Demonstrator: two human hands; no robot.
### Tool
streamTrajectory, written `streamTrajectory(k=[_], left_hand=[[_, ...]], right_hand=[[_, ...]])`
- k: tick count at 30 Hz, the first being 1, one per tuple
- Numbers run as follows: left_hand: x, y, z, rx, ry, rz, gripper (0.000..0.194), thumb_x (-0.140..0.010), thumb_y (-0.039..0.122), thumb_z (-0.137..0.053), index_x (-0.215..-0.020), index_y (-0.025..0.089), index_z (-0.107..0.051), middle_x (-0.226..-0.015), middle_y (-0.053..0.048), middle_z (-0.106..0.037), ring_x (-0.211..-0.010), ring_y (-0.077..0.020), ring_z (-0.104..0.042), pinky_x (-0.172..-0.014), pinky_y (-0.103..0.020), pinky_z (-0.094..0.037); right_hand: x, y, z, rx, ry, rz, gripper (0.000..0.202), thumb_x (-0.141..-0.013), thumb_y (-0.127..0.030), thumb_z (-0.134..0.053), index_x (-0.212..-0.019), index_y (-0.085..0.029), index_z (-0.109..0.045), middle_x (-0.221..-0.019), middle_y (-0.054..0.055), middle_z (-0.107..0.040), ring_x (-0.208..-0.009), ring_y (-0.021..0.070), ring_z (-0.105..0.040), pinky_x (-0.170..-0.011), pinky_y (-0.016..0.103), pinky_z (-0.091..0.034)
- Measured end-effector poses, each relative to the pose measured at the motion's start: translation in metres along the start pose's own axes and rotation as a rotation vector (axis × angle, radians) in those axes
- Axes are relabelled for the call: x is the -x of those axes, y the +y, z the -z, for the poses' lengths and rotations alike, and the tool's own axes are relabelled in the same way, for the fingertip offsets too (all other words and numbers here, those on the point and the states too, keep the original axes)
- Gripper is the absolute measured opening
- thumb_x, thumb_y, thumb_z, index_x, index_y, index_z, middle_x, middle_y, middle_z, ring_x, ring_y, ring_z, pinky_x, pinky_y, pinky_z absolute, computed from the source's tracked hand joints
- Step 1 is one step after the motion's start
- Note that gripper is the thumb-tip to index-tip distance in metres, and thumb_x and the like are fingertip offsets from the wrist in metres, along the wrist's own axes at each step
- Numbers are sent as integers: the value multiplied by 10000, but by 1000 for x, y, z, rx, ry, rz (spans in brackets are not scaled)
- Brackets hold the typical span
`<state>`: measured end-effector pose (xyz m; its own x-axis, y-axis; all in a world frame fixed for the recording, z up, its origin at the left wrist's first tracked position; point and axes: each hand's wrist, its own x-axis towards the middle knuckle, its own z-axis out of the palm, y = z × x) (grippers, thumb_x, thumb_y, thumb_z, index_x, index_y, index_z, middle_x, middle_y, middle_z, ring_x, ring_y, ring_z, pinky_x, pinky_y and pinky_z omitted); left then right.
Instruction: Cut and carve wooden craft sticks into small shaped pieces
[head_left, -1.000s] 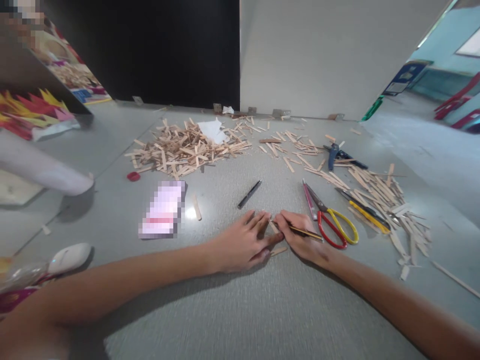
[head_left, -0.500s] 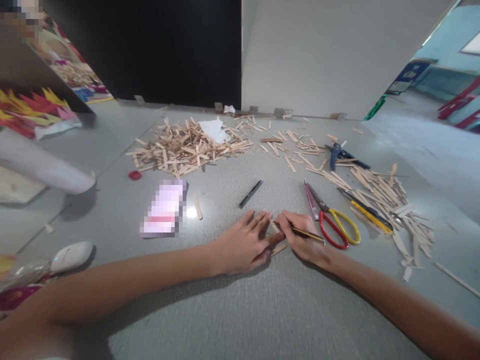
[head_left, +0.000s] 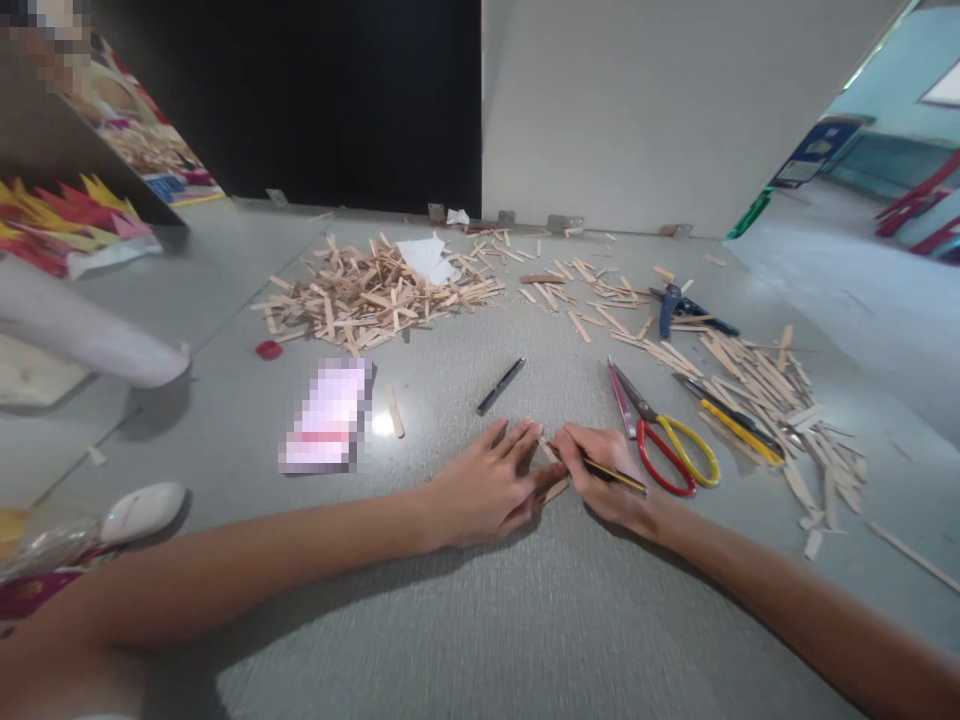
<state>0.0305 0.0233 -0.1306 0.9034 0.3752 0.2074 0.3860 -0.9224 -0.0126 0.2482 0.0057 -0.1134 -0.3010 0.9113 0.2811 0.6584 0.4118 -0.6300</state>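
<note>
At my far left, red and yellow paper points (head_left: 82,215) lie beyond a pale rolled tube (head_left: 97,325). Nearer me, a white mouse-shaped thing (head_left: 144,512) rests beside my left forearm. Next comes a small red piece (head_left: 268,349), just in front of a broad heap of flat wooden sticks (head_left: 352,300), with torn white paper (head_left: 426,260) on its back right side. Below the heap lies a pixelated pink-and-white rectangle (head_left: 326,415), and just to its right 1 loose stick (head_left: 395,412).

My left hand (head_left: 487,490) lies palm down, fingers somewhat spread, the tips at a short wooden stick (head_left: 549,450) on the grey table (head_left: 480,620). Beyond that hand, a black pen (head_left: 501,386) lies slantwise, touched by neither of my 2 hands. Another stick piece (head_left: 555,490) shows below my left index finger.

My right hand (head_left: 600,470) is closed around a dark pencil with a yellowish stripe (head_left: 616,476), its point end low at the short stick, between my 2 hands; I cannot tell whether it touches.

Just right are scissors with 1 red and 1 yellow handle (head_left: 664,438), then a blue-handled tool (head_left: 670,310) farther back, a yellow-and-black tool (head_left: 739,430) and scattered sticks (head_left: 757,380).
</note>
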Motion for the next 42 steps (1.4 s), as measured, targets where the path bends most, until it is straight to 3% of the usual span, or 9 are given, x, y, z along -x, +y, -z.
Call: streamTrajectory(k=[16, 30, 42], left_hand=[[-1, 2, 2, -76, -43, -1, 518, -1070, 405, -587, -1525, 166, -519, -1536, -282, -584, -1443, -434, -561, -1170, -559, -406], [-1, 2, 1, -64, -33, -1, 557, -1092, 389, -551, -1585, 144, -469, -1539, -280, -584, -1441, -429, -566, -1168, -556, -409], [-1, 1, 1, -43, -30, -3, 512, -1099, 356, -536, -1562, 141, -498, -1535, -288, -582, -1446, -433, -561, -1173, -555, -390]], right_hand=[[2, -6, 7, 34, -11, 34, 355, -1044, -251, -391, -705, -278, -287, -566, -54, -393, -488, 147, -379, -524, 309, -320], [5, 1, 6, 49, -45, 130, 388, -1110, -310, -356, -725, -275, -322, -585, -57, -422, -497, 133, -407, -516, 282, -324], [4, 7, 4, 36, -31, 119, 432, -1134, -375, -334, -713, -273, -339, -583, -50, -442, -498, 137, -442, -522, 287, -333]])
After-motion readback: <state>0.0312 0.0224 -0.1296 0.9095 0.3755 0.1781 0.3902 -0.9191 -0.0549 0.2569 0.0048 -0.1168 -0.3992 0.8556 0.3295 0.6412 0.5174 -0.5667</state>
